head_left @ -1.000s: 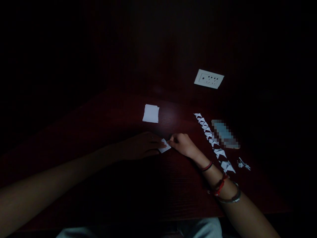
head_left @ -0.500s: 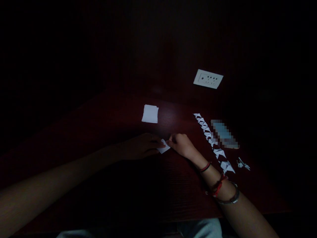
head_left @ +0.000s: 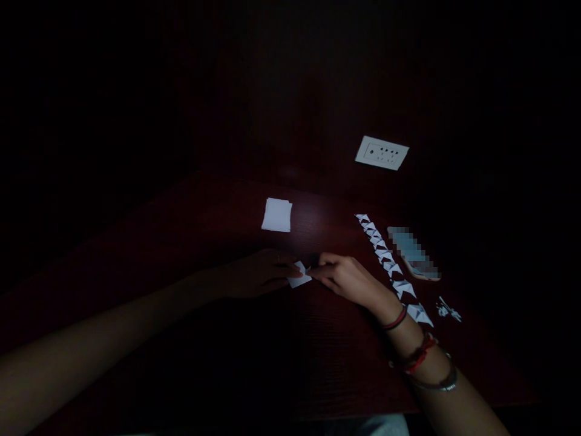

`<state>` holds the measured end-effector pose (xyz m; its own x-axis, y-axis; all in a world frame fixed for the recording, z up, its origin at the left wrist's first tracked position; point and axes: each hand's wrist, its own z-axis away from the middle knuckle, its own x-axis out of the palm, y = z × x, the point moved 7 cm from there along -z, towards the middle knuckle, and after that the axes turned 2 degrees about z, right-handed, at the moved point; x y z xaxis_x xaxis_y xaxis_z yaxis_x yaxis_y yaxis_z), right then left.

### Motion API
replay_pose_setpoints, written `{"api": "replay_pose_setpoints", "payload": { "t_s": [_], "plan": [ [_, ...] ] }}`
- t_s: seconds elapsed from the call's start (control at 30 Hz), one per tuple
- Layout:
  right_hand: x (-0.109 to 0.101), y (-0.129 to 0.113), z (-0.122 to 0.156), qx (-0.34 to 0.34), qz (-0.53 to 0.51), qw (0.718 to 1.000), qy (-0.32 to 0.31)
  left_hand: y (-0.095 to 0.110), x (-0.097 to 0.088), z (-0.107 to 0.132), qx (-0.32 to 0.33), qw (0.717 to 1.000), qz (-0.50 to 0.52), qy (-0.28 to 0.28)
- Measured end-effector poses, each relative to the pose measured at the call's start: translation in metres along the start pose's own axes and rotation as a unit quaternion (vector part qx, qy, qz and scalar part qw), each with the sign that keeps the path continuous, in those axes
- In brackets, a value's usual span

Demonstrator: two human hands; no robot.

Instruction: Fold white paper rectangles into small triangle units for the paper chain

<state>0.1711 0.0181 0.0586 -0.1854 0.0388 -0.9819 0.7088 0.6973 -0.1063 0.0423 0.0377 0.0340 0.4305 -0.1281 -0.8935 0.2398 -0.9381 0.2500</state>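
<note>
A small piece of white paper [head_left: 298,282] lies on the dark red table between my hands, with a corner raised on its right side. My left hand [head_left: 263,274] is in shadow, its fingers reaching over the paper from the left and holding it against the table. From the other side, my right hand [head_left: 348,280] has its thumb and index finger together at the raised corner, the other fingers curled. Beyond them rests a stack of white paper squares [head_left: 276,215]. To the right runs a row of folded white paper pieces [head_left: 382,254].
A phone [head_left: 414,254] with a blurred-out screen lies right of the folded row. Nearer me is a little heap of white scraps [head_left: 448,310]. A white socket plate [head_left: 382,152] is on the dark wall behind the table [head_left: 218,224].
My right hand has shifted slightly right and its index finger is straighter at the paper's corner, which now stands up. My left hand stays on the paper. The whole view has tilted slightly.
</note>
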Motion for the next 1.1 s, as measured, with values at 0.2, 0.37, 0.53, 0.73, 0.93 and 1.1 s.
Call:
{"api": "replay_pose_setpoints", "payload": {
  "t_s": [0.2, 0.37, 0.53, 0.73, 0.93, 1.1],
  "plan": [
    [0.007, -0.005, -0.001, -0.012, 0.027, 0.999, -0.016, -0.003, 0.000, 0.002, 0.002, 1.000, -0.002, -0.013],
    [0.008, -0.007, -0.004, -0.022, 0.073, 0.997, -0.020, -0.004, 0.001, 0.002, 0.005, 1.000, -0.006, -0.008],
    [0.008, -0.007, -0.005, -0.028, 0.100, 0.994, -0.033, 0.000, -0.003, 0.000, 0.018, 1.000, -0.002, 0.005],
    [0.005, 0.000, -0.001, -0.022, 0.080, 0.996, -0.039, 0.000, -0.003, 0.004, 0.016, 1.000, 0.004, 0.002],
    [0.001, 0.008, 0.003, 0.006, 0.050, 0.999, -0.001, -0.004, 0.001, 0.007, 0.005, 1.000, -0.010, -0.006],
    [0.006, 0.001, 0.000, -0.005, 0.049, 0.999, -0.011, -0.002, 0.000, 0.007, 0.006, 1.000, -0.020, 0.003]
  ]
}}
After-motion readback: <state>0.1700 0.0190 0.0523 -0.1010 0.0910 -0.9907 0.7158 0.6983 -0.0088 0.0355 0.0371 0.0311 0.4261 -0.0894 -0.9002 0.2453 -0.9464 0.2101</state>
